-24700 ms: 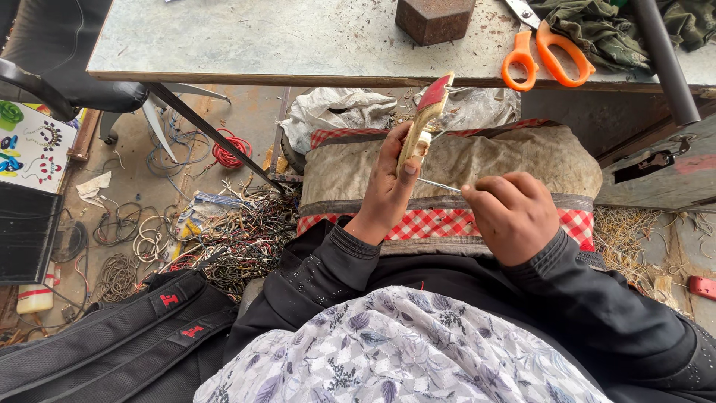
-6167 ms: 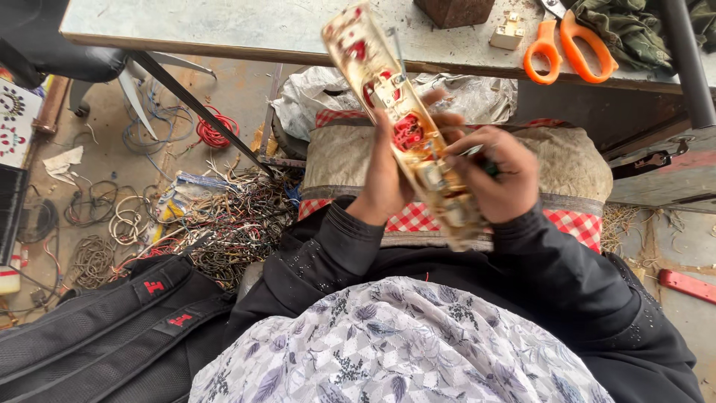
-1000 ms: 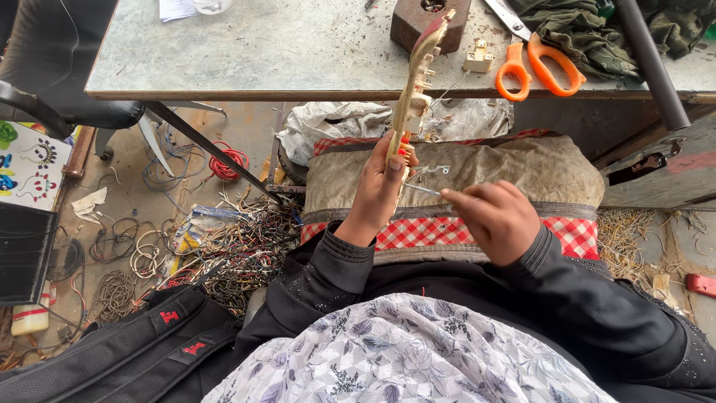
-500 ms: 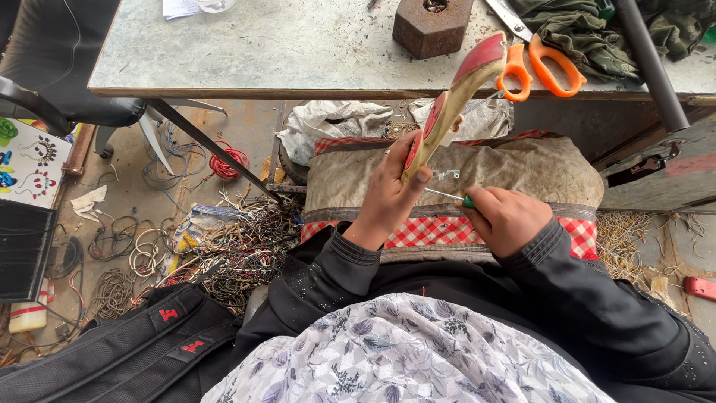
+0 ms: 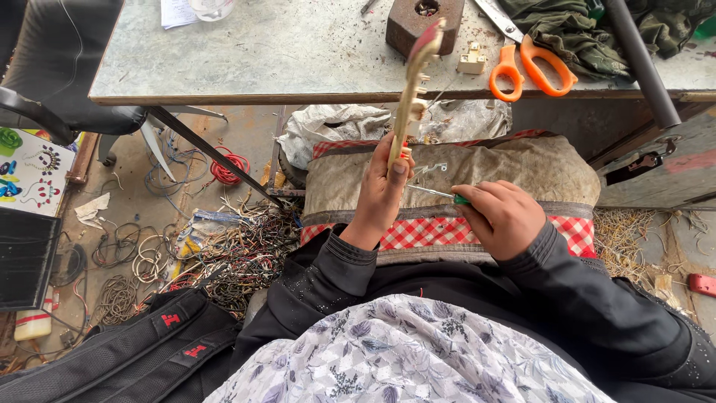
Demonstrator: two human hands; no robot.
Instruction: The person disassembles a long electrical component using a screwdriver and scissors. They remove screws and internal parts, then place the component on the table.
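Left hand point(image 5: 380, 195): we saw it gripping a long strip point(image 5: 409, 97) held upright.
Right hand point(image 5: 501, 216): closed around a screwdriver point(image 5: 436, 194), tip toward strip.
Surface: grey table point(image 5: 261, 60), orange scissors point(image 5: 531, 66).
Floor: tangled wires point(image 5: 239, 254).

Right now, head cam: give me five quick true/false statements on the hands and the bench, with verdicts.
1. The left hand holds a long narrow strip upright, edge-on to the camera. True.
2. The right hand grips the orange scissors. False: the orange scissors lie on the table; the right hand holds a thin green-handled tool.
3. The tool's tip points toward the strip. True.
4. A brown block sits on the floor. False: it is on the table.
5. Tangled wires lie on the floor at the person's left. True.
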